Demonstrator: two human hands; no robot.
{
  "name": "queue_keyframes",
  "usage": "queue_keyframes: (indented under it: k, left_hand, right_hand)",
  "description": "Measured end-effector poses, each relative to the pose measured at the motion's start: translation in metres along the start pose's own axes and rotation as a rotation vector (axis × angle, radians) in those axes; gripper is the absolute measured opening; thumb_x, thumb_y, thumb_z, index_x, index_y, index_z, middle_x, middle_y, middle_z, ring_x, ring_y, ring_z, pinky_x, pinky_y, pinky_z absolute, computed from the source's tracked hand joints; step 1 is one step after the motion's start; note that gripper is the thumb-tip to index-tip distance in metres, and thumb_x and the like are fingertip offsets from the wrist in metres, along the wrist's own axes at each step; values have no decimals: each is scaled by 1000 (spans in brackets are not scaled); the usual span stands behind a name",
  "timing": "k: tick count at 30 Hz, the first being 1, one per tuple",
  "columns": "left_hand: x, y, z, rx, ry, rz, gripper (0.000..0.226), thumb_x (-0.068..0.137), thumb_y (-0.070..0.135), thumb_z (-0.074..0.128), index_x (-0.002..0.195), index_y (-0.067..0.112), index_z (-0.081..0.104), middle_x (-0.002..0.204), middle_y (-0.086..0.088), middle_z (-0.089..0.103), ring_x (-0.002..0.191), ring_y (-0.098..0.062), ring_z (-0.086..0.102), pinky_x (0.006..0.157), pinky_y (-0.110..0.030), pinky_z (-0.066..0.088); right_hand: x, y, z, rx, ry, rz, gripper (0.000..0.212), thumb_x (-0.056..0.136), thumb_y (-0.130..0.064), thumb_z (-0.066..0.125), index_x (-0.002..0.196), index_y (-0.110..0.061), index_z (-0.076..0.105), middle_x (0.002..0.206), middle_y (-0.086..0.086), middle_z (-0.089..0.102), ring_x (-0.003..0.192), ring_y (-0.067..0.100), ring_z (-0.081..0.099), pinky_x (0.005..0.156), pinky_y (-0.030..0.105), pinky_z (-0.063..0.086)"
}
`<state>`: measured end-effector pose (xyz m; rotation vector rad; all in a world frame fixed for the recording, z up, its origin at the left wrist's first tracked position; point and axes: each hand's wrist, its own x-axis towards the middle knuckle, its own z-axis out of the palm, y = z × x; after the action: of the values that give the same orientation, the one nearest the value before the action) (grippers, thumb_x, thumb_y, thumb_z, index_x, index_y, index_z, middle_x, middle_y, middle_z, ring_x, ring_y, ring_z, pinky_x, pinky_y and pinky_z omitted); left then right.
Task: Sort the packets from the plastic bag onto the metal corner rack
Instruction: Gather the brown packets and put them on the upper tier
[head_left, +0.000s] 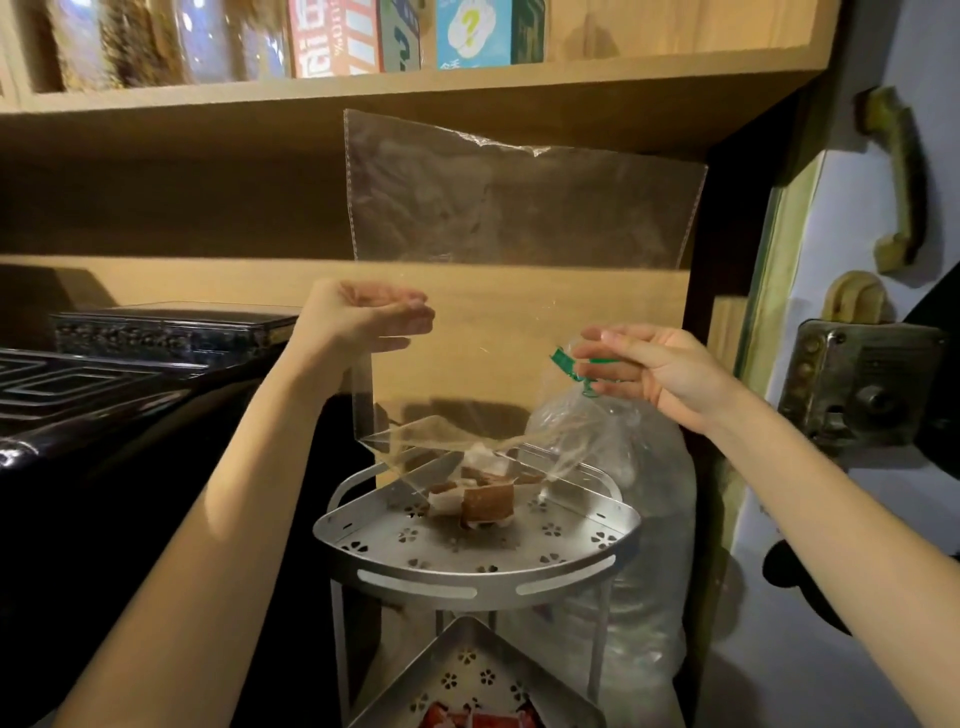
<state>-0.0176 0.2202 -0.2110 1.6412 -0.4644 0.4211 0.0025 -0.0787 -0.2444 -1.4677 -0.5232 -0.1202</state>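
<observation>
Black appliance: far left, dark and glossy, well clear of the arms.
Left hand: raised, palm turned up, fingers pinched on the left edge of the plastic bag; closed on the film.
Plastic bag: clear, held upside down between both hands, broad flat end standing up in front of the wooden shelf; lower end sagging to a point onto the top tier.
Packets: brown and white, bunched at the bag's low point, resting on the top tier below and between the hands, nearer the left hand's side; whether out of the film or still inside, cannot tell.
Metal corner rack: top tier rimmed, perforated floor mostly bare in front of and right of the packets; lower tier showing something red at the frame's bottom edge.
Right hand: fingers curled shut on the bag's right corner and a green strip.
Water jug: clear, just behind and right of the rack, close under the right wrist.
Door: far right, lock and handle, tight beside the right forearm.
</observation>
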Motion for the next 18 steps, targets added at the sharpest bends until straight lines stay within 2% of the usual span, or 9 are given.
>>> queue_keyframes:
  k: [4, 9, 14, 18]
  left_hand:
    - [1, 6, 0, -15, -2, 44, 8, 82, 14, 64, 87, 11, 69, 66, 8, 74, 66, -5, 70, 60, -18, 56]
    - [3, 19, -3, -57, 31, 128, 7, 82, 14, 64, 86, 14, 69, 69, 5, 74, 72, -11, 72, 69, -24, 57]
    - [6, 30, -3, -29, 41, 191, 6, 82, 16, 65, 86, 14, 70, 67, 7, 74, 70, -8, 71, 67, -24, 56]
    - [8, 38, -5, -31, 39, 214, 13, 82, 21, 66, 93, 16, 69, 72, 7, 75, 79, -11, 72, 70, -24, 58]
  right_hand:
    - [2, -7, 2, -3, 24, -11, 16, 86, -16, 57, 99, -9, 66, 89, 8, 75, 80, 21, 72, 60, 26, 58]
    - [3, -20, 9, 20, 24, -60, 16, 88, -15, 55, 98, -11, 67, 88, 5, 75, 79, 19, 72, 59, 25, 58]
    - [6, -31, 11, 13, 52, -96, 15, 89, -15, 55, 98, -12, 67, 90, 5, 75, 84, 21, 71, 61, 26, 57]
    - [8, -39, 12, -9, 95, -140, 15, 90, -17, 55, 97, -16, 68, 88, 5, 75, 84, 21, 71, 62, 26, 57]
